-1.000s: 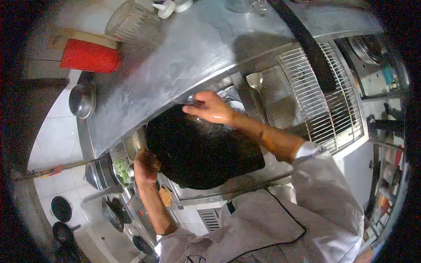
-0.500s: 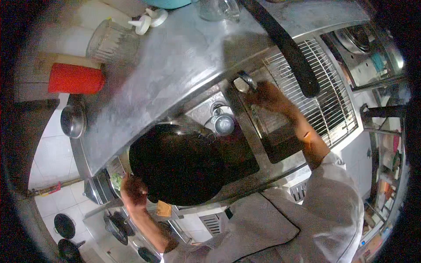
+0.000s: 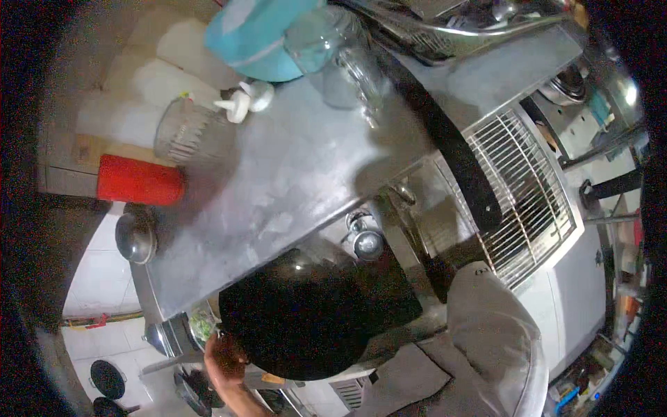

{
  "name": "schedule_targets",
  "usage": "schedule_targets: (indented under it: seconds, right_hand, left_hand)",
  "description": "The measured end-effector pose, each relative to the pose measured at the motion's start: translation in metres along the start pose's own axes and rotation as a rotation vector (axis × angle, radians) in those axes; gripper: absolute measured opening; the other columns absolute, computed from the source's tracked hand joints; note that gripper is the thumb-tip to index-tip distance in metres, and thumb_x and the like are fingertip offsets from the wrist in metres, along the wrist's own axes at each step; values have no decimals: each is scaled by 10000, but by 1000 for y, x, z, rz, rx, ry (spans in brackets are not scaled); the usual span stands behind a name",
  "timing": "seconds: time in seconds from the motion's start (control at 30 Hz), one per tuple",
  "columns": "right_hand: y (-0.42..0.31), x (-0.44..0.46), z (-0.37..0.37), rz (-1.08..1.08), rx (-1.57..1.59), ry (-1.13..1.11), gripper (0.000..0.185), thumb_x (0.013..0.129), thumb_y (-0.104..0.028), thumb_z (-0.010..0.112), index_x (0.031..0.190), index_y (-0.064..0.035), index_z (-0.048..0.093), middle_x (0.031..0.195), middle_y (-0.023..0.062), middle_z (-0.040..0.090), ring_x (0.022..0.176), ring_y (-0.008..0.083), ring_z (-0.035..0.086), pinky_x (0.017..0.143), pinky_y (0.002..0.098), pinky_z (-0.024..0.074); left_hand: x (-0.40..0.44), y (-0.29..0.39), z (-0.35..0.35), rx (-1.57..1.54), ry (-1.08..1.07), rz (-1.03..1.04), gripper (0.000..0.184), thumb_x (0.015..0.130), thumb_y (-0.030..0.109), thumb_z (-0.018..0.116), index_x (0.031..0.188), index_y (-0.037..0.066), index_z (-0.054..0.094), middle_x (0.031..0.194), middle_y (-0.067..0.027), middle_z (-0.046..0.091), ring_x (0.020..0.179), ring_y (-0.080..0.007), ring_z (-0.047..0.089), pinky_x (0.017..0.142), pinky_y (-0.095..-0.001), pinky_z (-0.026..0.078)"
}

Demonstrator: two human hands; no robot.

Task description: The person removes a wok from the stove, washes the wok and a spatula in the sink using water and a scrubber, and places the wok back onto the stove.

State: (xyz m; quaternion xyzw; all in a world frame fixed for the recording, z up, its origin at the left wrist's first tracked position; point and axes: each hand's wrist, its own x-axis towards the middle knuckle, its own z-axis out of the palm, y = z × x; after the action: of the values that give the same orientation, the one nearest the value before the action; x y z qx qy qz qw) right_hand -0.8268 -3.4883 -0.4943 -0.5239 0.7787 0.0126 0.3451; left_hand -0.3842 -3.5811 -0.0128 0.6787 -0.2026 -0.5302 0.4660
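Observation:
At the lower left, my left hand point(image 3: 226, 358) is closed on the left edge of a large black wok point(image 3: 299, 313). The wok sits over the stove, its inside too dark to make out. My right sleeve point(image 3: 486, 306) reaches in from the lower right. Beyond the cuff, a dark shape that may be my right hand point(image 3: 439, 274) lies in deep shadow, its fingers not distinguishable. It is near the lower end of a metal utensil point(image 3: 413, 226) lying beside the wok. A small round metal cup point(image 3: 367, 244) stands just behind the wok.
A wire rack point(image 3: 521, 187) is at the right, with a long black bar point(image 3: 445, 132) across its left side. The steel counter point(image 3: 292, 167) bears glass jars point(image 3: 347, 69), white-capped bottles point(image 3: 240, 103) and a red container point(image 3: 139, 179). A metal bowl point(image 3: 135, 238) is at the left edge.
The view has shifted, showing more of the counter's far side. My right hand has gone from over the wok to the utensil at the right, then down into shadow. My left hand stays at the wok.

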Motion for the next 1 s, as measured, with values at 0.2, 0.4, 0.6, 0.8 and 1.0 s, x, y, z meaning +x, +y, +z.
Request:
schedule_targets:
  seconds: [0.2,0.4,0.6,0.8,1.0]
  right_hand:
    - [8,-12,-4,36,138,51,432,888,-153,646,1271,7,528,1094,160,660,894,299,649,781,413,510]
    - [-17,-29,-76,-118,689,74,455,872,-120,645,1285,15,513,1101,176,666,876,314,663,761,426,519]
    - [-88,-13,-198,-255,1144,230,456,846,-155,684,1241,17,536,1084,180,668,935,334,659,801,465,520]
    - [-34,138,-107,-467,576,1077,696,804,-282,780,1339,6,442,1106,192,644,1012,301,632,919,411,482]
    - [-54,92,-157,-832,1122,543,459,843,-245,739,1188,2,562,993,151,687,847,257,654,802,384,518]
  left_hand:
    - [-4,-2,-11,-22,-47,-136,280,931,389,581,835,127,602,740,-48,612,556,-194,549,451,-329,401]
    - [-12,-5,6,-34,-18,-97,232,939,345,591,827,144,558,696,-30,545,515,-166,472,438,-297,360]
    - [-18,-12,-7,-94,-106,-60,212,944,345,596,890,140,596,706,-5,550,512,-150,489,422,-278,369]
    - [-32,-10,-12,-93,-131,-61,198,926,350,620,857,168,585,674,22,524,487,-136,460,408,-253,342]
    - [-38,-11,-10,-118,-66,-25,276,895,348,665,732,183,516,587,18,440,463,-147,411,415,-290,280]
